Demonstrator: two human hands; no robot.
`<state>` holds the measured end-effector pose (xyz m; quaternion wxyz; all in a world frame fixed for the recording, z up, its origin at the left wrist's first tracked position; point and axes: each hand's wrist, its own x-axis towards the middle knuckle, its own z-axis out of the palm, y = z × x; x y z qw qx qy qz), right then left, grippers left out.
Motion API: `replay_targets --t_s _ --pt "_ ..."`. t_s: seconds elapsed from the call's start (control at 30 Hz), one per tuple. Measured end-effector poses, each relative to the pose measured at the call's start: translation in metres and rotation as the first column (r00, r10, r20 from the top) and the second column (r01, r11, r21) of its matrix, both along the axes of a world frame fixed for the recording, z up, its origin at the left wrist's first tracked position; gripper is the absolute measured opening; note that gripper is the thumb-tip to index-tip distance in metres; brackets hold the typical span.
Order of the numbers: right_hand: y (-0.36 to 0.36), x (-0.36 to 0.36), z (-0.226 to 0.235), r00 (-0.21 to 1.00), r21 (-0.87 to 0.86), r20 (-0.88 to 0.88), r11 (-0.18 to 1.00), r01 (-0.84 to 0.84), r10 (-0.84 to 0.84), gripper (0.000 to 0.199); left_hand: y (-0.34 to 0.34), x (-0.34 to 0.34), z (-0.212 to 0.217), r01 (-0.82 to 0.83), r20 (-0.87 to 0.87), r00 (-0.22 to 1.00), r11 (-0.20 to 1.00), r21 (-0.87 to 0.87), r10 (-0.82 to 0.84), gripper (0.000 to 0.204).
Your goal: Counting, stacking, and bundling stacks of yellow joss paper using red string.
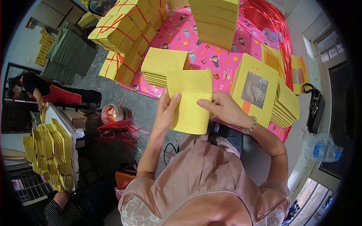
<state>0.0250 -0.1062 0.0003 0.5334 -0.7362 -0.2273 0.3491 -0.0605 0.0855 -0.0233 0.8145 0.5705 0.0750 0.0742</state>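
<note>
A bundle of yellow paper (190,101) is held upright in front of my chest, at the near edge of the pink table. My left hand (166,107) grips its left edge, thumb on the front face. From the right side my right hand (226,110) clasps it, thumb pressed on the front; the other fingers are hidden behind. Just beyond lies a folded yellow paper stack (164,61). To the right of my right hand rests a yellow paper stack with a silver foil square (254,89), overlapping a fanned yellow stack (288,106).
Bundles tied with red twine (122,32) are piled at the table's far left. A tall yellow stack (214,24) stands at the back of the pink cloth (173,32). Loose red twine (277,22) hangs at the right. Another person (56,88) stands at a paper-laden table at left.
</note>
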Motion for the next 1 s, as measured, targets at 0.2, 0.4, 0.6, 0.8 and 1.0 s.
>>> replay_targets --t_s 0.2,0.4,0.6,0.8,1.0 --pt "0.011 -0.004 -0.005 0.997 -0.112 0.046 0.992 -0.053 0.059 0.043 0.010 -0.001 -0.003 0.008 -0.005 1.000 1.000 -0.022 -0.008 0.040" --pt "0.025 -0.019 -0.022 0.993 -0.013 -0.047 0.994 -0.107 0.106 0.044 0.020 -0.012 -0.012 -0.101 -0.013 0.995 0.994 0.034 0.101 0.039" --pt "0.036 -0.026 -0.027 0.976 0.021 -0.119 0.983 -0.183 0.184 0.039 0.037 -0.023 -0.016 -0.238 0.007 0.971 0.969 0.066 0.238 0.039" --pt "0.054 -0.014 -0.017 0.985 0.084 -0.089 0.987 -0.137 0.145 0.029 0.050 -0.030 -0.016 -0.191 0.016 0.982 0.978 0.085 0.191 0.041" --pt "0.067 0.038 -0.001 0.952 0.052 -0.261 0.987 -0.151 0.160 0.028 0.081 -0.023 -0.002 0.057 -0.072 0.997 0.944 0.324 -0.036 0.044"
